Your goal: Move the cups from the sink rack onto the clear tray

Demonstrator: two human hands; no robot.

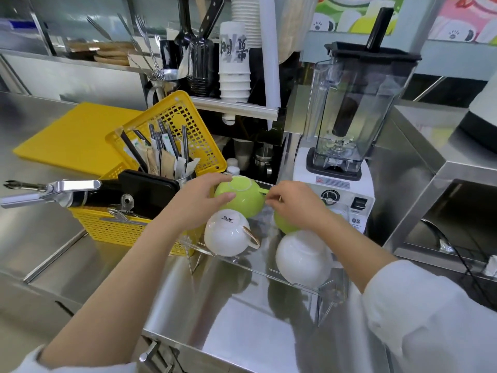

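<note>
A clear tray (254, 268) on raised legs stands on the steel counter. Several cups sit upside down on it. My left hand (200, 203) is curled over the upturned green cup (243, 196) at the tray's back left. My right hand (294, 204) has its fingertips pinched at that cup's handle. Under my right palm a second green cup (283, 224) is mostly hidden. At the front left is a white cup with a gold handle (226, 234). A plain white cup (302, 258) is at the front right.
A yellow basket (118, 224) with tools and sachets touches the tray's left side. A blender (347, 125) stands right behind the tray. A yellow board (72, 138) lies at the back left. A black wire rack (473, 267) sits low at the right.
</note>
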